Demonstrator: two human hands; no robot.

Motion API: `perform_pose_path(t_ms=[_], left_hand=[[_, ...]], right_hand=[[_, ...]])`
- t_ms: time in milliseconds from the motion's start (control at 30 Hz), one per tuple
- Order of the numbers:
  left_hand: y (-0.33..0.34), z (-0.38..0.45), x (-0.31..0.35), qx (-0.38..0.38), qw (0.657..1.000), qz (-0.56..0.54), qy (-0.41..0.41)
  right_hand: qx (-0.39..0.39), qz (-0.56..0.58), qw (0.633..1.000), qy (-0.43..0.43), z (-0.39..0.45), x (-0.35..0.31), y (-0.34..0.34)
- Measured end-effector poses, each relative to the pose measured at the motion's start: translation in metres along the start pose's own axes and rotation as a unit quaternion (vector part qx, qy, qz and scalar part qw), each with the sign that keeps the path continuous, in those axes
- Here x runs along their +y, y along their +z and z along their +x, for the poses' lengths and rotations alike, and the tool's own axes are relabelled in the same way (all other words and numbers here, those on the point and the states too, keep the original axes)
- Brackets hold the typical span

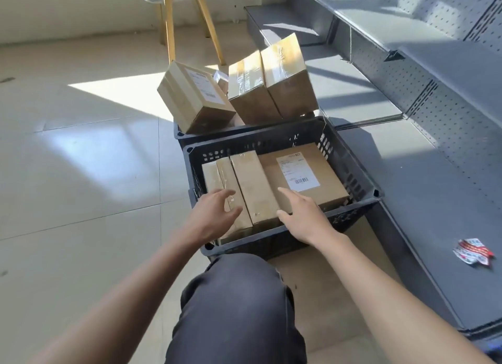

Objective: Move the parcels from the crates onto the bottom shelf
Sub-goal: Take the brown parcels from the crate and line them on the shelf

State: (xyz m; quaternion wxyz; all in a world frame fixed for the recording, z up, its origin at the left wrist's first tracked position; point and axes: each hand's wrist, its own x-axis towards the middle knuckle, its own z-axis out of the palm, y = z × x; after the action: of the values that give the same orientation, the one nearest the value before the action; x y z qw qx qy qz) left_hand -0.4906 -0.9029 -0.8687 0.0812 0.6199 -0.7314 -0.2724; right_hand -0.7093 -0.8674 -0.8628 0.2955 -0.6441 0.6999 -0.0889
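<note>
A: Shelf first: the grey bottom shelf carries no parcel, only a small bundle of red-and-white labels. By that, nothing looks moved yet.

B: And the crates?

A: The near black crate holds three flat brown cartons: a labelled parcel and two narrow taped parcels. The far crate holds at least three bulkier cartons, tilted.

B: The hands?

A: The left hand and the right hand hover over the near crate, fingers spread, gripping nothing.
</note>
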Motion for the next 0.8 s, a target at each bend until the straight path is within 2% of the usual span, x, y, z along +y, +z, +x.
perform_pose_path(t_ms=[100,400,533,800], left_hand=[[0.012,0.017,-0.006,-0.017,1.000,0.004,0.009],[0.043,0.061,-0.008,-0.071,0.978,0.177,0.080],[0.050,0.064,-0.015,-0.080,0.977,0.180,0.079],[0.051,0.060,-0.031,-0.037,0.986,0.146,0.065]], right_hand=[[-0.021,0.001,1.000,0.005,0.026,0.002,0.016],[-0.074,-0.029,0.997,0.021,0.076,0.009,0.048],[-0.092,-0.035,0.995,0.023,0.084,0.012,0.059],[-0.089,-0.048,0.995,0.021,0.089,0.006,0.075]])
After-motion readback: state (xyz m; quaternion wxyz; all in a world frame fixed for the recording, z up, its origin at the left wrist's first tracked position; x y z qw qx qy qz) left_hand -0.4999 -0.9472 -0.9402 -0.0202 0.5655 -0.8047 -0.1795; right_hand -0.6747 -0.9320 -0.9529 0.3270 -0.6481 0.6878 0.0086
